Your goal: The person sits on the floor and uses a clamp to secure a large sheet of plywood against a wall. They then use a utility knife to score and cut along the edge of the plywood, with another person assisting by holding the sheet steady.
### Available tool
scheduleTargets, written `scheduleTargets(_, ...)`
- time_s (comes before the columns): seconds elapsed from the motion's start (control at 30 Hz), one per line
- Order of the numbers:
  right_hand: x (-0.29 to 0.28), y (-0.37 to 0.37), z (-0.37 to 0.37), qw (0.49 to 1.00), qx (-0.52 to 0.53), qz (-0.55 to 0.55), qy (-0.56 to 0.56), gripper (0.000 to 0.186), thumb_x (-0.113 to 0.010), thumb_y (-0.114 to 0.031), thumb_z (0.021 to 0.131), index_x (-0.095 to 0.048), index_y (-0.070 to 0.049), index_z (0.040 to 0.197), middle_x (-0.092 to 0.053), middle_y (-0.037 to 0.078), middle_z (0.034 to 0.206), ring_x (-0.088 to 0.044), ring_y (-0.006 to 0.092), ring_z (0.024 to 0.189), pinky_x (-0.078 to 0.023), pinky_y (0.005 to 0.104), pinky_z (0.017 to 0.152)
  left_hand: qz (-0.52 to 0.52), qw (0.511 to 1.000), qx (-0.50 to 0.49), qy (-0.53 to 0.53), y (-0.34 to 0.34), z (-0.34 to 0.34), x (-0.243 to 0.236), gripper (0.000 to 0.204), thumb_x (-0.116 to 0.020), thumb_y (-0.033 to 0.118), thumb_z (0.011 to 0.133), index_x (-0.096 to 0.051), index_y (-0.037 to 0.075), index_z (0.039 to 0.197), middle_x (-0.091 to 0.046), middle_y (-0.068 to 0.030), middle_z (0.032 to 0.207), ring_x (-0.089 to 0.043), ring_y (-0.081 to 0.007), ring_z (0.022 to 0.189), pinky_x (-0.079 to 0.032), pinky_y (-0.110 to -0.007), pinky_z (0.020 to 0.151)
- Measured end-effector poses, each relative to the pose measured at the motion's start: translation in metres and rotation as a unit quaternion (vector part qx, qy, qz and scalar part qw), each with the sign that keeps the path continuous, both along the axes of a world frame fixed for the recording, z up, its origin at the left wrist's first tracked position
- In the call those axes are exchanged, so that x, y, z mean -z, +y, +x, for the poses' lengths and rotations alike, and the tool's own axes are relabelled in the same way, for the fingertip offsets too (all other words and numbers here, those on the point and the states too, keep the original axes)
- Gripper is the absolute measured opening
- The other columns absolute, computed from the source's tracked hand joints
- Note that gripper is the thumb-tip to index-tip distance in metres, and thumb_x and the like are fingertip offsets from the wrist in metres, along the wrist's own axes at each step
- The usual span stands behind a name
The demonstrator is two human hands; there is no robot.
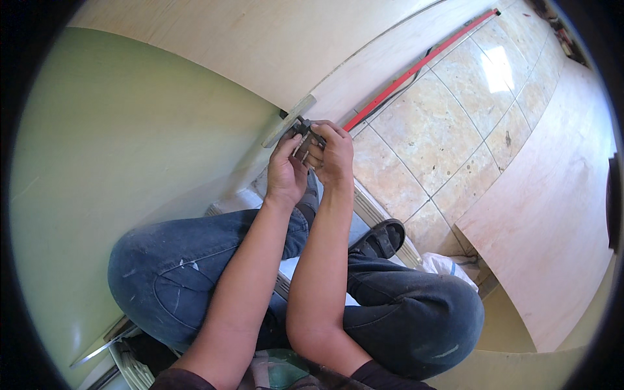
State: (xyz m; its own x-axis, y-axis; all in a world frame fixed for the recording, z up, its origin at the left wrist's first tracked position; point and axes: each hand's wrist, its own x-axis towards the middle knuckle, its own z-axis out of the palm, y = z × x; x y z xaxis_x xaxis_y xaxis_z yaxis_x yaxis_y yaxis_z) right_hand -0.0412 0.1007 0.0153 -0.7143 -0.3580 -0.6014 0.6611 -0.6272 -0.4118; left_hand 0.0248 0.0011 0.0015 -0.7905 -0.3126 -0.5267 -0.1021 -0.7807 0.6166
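Both hands meet at the lower corner of a large plywood panel [260, 62]. My left hand [286, 170] has its thumb and fingers closed on a small dark metal clamp [304, 125], with what looks like a threaded rod below it. My right hand [333, 153] pinches the same clamp from the right, thumb on top and fingers curled under. A short thin wooden strip [273, 133] lies slantwise at the panel's corner, right behind the clamp. My fingers hide part of the clamp, so I cannot tell whether it touches the strip.
A long red bar [416, 68] with a dark cable beside it runs along the tiled floor [416, 140]. Another plywood sheet [546, 221] stands at the right. A green wall [130, 143] is on the left. Near my right knee lies a white bag [448, 266].
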Motion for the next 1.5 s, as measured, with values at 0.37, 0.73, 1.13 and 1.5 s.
scheduleTargets(0.37, -0.004, -0.004, -0.003, 0.999, 0.033, 0.001, -0.010, 0.007, -0.065, -0.004, 0.092, -0.059, -0.006, 0.089, -0.050, 0.000, 0.065, -0.031, 0.0064, 0.040, -0.017, 0.0270, 0.036, -0.046, 0.999, -0.003, 0.010, 0.004, -0.012, -0.004, 0.022, -0.069, 0.017, 0.106, -0.071, 0.007, 0.125, -0.075, -0.0045, 0.118, -0.071, -0.0154, 0.108, -0.057, -0.030, 0.093)
scheduleTargets(0.73, -0.003, -0.005, 0.002, 0.999, 0.029, -0.011, -0.026, 0.009, -0.063, -0.003, 0.090, -0.055, -0.007, 0.090, -0.050, 0.001, 0.067, -0.032, 0.0072, 0.042, -0.020, 0.0277, 0.038, -0.009, 0.999, -0.031, 0.003, -0.006, -0.009, 0.016, 0.020, -0.066, 0.015, 0.108, -0.071, 0.006, 0.125, -0.075, -0.0073, 0.119, -0.071, -0.0177, 0.109, -0.059, -0.033, 0.095)
scheduleTargets(1.13, 0.038, -0.037, 0.015, 0.995, 0.060, 0.073, 0.034, 0.010, -0.067, -0.012, 0.093, -0.059, -0.013, 0.088, -0.053, -0.003, 0.071, -0.046, 0.0092, 0.048, -0.032, 0.0259, 0.040, 0.032, 0.999, 0.017, 0.032, -0.010, -0.006, -0.002, 0.033, -0.059, 0.036, 0.109, -0.073, 0.008, 0.121, -0.076, -0.0092, 0.121, -0.073, -0.0218, 0.112, -0.057, -0.039, 0.100)
scheduleTargets(1.5, 0.034, 0.008, 0.021, 0.999, 0.042, -0.017, 0.002, 0.009, -0.065, -0.011, 0.094, -0.059, -0.012, 0.089, -0.050, -0.002, 0.069, -0.035, 0.0066, 0.044, -0.024, 0.0262, 0.038, -0.027, 0.996, -0.052, -0.072, -0.002, -0.007, 0.013, 0.044, -0.066, 0.047, 0.105, -0.070, 0.010, 0.128, -0.075, -0.0066, 0.121, -0.069, -0.0195, 0.115, -0.053, -0.037, 0.100)
